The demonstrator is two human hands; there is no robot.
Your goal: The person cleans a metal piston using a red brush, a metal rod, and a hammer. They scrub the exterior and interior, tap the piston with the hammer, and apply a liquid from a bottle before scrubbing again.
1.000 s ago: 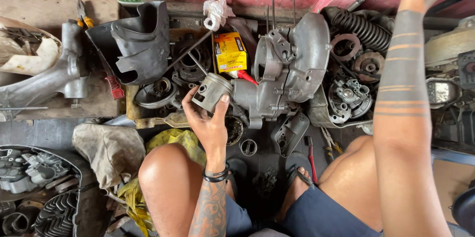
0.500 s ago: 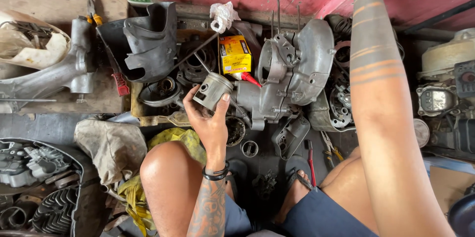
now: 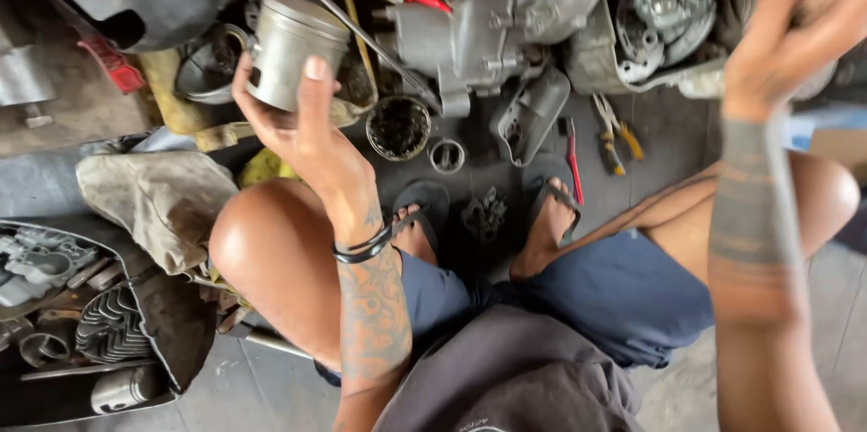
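Piston held up over the parts pile

The left hand has its grip closed around a grey piston; the right hand is raised and blurred, its grip unclear.

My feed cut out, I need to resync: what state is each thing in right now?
Grey metal piston: held upright in left hand.
Right hand: raised, blurred, grip unclear.
Round black tin: open, on the floor.
Red-handled screwdriver: lying flat.
Grey metal engine casing: bare, resting on the floor.
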